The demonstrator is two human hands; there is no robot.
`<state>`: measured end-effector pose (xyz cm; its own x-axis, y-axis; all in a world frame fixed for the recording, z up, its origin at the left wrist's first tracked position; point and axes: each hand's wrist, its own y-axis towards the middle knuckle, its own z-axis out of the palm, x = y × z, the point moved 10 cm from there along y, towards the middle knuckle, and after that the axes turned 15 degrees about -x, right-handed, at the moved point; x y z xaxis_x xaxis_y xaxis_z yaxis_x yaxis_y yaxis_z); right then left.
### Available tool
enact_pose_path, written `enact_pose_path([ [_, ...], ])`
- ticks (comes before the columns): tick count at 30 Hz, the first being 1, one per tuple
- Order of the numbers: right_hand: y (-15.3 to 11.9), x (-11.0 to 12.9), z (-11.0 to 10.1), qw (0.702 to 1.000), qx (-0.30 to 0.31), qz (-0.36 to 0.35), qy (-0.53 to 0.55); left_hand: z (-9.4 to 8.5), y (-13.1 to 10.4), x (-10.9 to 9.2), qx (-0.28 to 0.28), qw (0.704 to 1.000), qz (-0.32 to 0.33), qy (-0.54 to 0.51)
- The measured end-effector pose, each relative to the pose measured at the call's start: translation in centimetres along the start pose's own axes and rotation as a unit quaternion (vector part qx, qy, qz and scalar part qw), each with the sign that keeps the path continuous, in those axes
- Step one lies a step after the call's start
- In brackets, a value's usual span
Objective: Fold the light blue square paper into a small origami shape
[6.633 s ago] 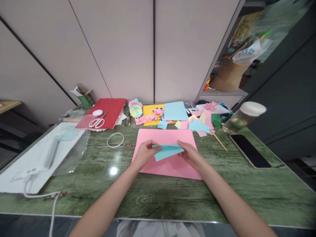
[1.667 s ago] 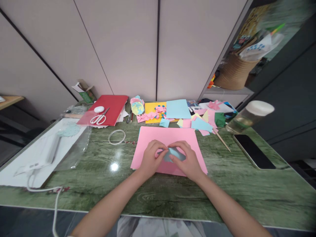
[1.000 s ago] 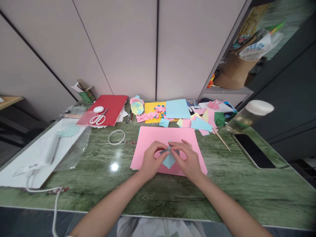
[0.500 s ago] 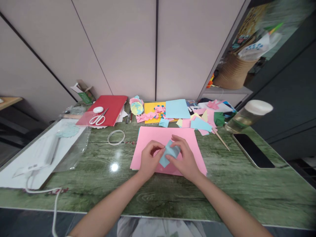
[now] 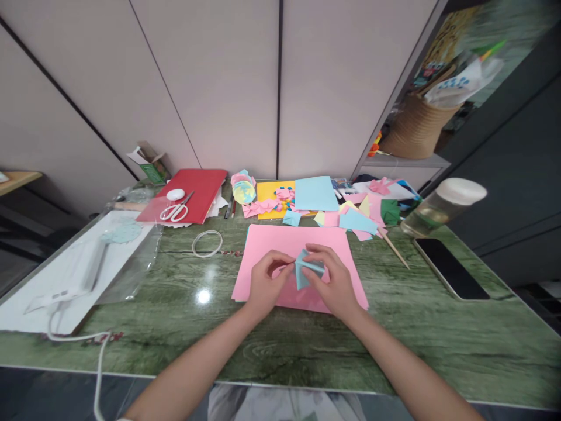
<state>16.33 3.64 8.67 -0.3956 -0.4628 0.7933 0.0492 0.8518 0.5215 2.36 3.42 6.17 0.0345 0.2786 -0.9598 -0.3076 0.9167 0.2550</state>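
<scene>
A small light-blue folded paper (image 5: 302, 275) is held between both hands, its folds standing partly raised. My left hand (image 5: 269, 280) pinches its left edge with thumb and forefinger. On the other side, my right hand (image 5: 331, 280) grips it between thumb and fingers. Beneath both hands lies a stack of pink sheets (image 5: 258, 240). Just behind the stack are a small blue square (image 5: 291, 218) and scraps of blue paper (image 5: 357, 221).
Scissors (image 5: 174, 211) rest on a red folder (image 5: 199, 190). A white ring (image 5: 207, 244) lies left of the stack. To the right are a wooden stick (image 5: 395, 250), a phone (image 5: 449, 268) and a bottle (image 5: 442, 204). A plastic sleeve (image 5: 135, 263) covers the left side.
The blue paper has turned and its folds have opened out from a flatter shape. My right hand's fingers have shifted slightly on it; my left hand has barely moved.
</scene>
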Motion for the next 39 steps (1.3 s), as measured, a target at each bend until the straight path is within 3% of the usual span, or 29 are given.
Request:
enact_pose_path([
  [8,-0.3,2.0,-0.3,0.991,-0.012,-0.112,-0.068,0.0,-0.4,-1.3,0.008,0.994,0.078,0.081],
  [20,-1.1,2.6,-0.9,0.987,-0.045,-0.142,-0.068,0.8,-1.5,-2.4,0.037,0.992,0.109,0.042],
  [33,-1.1,2.2,-0.7,0.992,-0.034,-0.111,-0.043,1.0,-1.3,-1.5,0.04,0.999,0.021,-0.015],
  [39,-1.1,1.9,-1.1,0.99,-0.066,-0.108,-0.062,1.5,-1.4,-0.6,0.048,0.994,-0.045,-0.088],
])
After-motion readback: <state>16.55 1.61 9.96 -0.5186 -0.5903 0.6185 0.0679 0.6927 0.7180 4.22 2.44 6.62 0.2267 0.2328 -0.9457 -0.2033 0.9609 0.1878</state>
